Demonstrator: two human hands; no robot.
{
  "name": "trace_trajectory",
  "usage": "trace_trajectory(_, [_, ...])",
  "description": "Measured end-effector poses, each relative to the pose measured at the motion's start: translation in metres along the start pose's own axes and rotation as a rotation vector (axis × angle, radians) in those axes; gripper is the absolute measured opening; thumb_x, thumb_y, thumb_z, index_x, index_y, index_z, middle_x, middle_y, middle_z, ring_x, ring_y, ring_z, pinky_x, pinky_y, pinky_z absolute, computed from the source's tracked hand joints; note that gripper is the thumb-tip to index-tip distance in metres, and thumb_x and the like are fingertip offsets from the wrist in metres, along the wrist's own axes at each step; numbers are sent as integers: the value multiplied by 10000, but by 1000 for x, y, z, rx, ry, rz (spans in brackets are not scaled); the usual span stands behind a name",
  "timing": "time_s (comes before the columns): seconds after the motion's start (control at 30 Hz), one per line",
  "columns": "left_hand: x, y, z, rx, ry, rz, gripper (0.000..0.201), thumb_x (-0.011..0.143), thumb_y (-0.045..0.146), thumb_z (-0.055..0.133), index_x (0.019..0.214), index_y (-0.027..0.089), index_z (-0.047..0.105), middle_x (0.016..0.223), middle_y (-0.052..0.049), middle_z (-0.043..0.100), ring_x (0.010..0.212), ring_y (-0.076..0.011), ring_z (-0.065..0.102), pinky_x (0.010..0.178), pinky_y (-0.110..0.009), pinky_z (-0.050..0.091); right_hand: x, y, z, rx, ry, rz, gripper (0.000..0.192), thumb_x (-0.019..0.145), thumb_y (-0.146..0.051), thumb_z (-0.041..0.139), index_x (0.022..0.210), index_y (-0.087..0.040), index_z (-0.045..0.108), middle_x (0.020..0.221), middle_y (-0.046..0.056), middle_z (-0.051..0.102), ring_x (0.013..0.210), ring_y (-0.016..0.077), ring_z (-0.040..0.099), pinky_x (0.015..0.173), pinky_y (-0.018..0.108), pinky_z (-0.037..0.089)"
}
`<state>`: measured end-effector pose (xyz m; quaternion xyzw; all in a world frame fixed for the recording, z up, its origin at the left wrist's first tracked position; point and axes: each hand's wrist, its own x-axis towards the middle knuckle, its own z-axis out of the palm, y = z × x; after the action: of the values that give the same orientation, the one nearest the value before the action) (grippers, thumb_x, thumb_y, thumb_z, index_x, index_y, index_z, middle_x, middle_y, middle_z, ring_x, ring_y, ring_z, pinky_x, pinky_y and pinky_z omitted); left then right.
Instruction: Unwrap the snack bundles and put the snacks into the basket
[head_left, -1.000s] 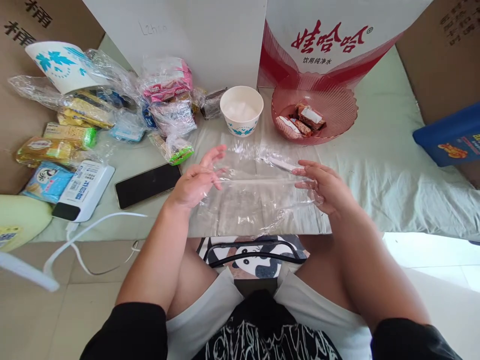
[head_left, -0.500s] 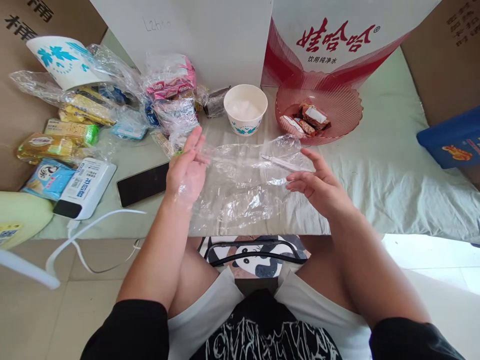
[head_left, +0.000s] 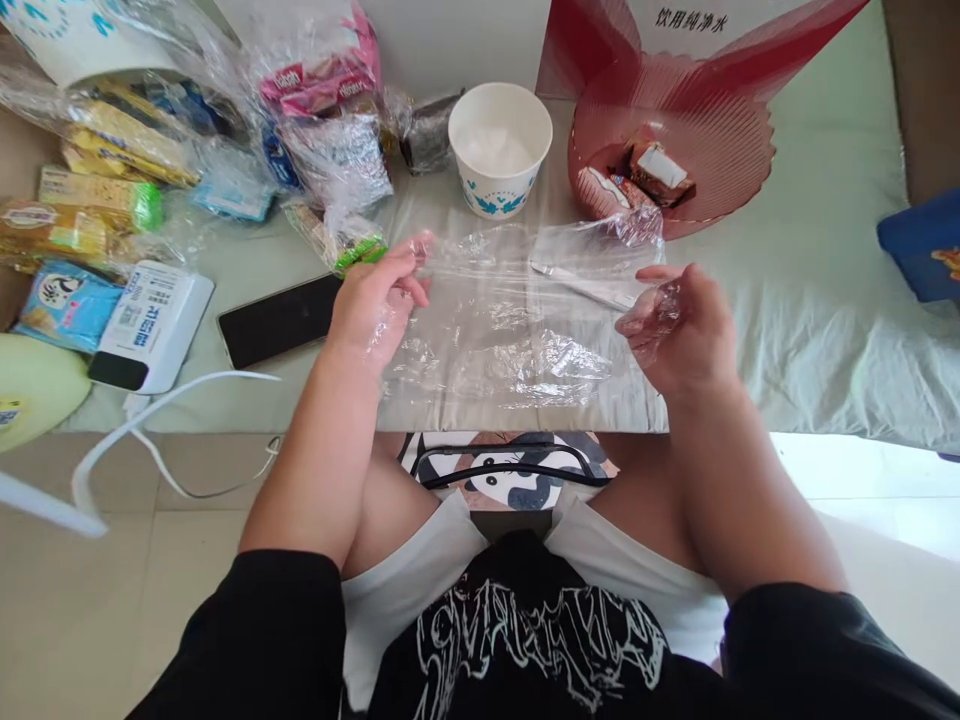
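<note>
Clear film spread between my two hands, above the green cloth and in front of the white cup. My left hand is loosely open, the film lying across its palm. My right hand has bent fingers with film bunched over their tips; whether they pinch it, I cannot tell. I judge the opening-out largely done: the sheet spans the gap between my hands. Creases are left to smooth, and the film encloses neither the cup nor the pink bowl, which holds wrapped bars.

Lettering: the carton behind the bowl reads 饮用纯净水 (purified drinking water). The pink packet seems to read "nabati". Print on the white device and blue packet is too small to read surely; the lettering on my shirt is illegible.
</note>
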<state>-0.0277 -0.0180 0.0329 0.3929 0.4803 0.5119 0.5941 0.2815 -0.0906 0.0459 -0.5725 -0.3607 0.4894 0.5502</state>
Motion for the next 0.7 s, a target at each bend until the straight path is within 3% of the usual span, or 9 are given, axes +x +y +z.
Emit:
trace_trajectory(0.17, [-8,12,6,-77,-23,56,504,804,329,767,392,195,510,1369,63,700,1432,-309,533,1038,-363,568,-1,0,0,-21,-85,83,513,904,-716,517,1032,-271,737,634,4,622,567,160,621,608,345,543])
trace_trajectory(0.27, [-12,17,8,-85,-49,18,489,805,305,762,398,189,516,1322,28,721,1410,-328,557,1049,-403,579,-3,3,5,-51,-163,124,488,840,-682,663,1079,-264,742,938,49,753,743,187,716,647,341,579])
trace_trajectory(0.33, [-15,18,8,-80,-71,-8,429,785,268,758,425,188,540,1262,-4,740,1388,-348,577,1026,-433,598,-4,6,7,-49,-213,100,437,786,-615,761,1039,-259,762,1173,69,747,951,217,745,698,322,603])
trace_trajectory(0.43, [-18,19,7,-123,-140,-18,364,725,240,771,445,187,544,1215,-22,752,1368,-369,593,973,-446,625,-5,7,7,-22,-241,45,395,755,-597,806,942,-250,792,1319,76,701,1133,234,711,761,301,619])
trace_trajectory(0.57, [-21,19,6,-148,-222,-47,428,637,344,831,396,189,512,1208,-4,764,1331,-381,613,890,-458,649,-4,7,7,-21,-317,104,417,759,-601,810,987,-252,803,1312,74,710,890,178,749,658,285,593])
trace_trajectory(0.7, [-20,20,8,-108,-226,5,513,646,442,840,381,184,484,1243,-16,757,1353,-380,597,938,-469,637,-6,6,10,-113,-384,192,418,769,-504,821,1078,-225,785,989,62,788,692,148,711,581,271,544])
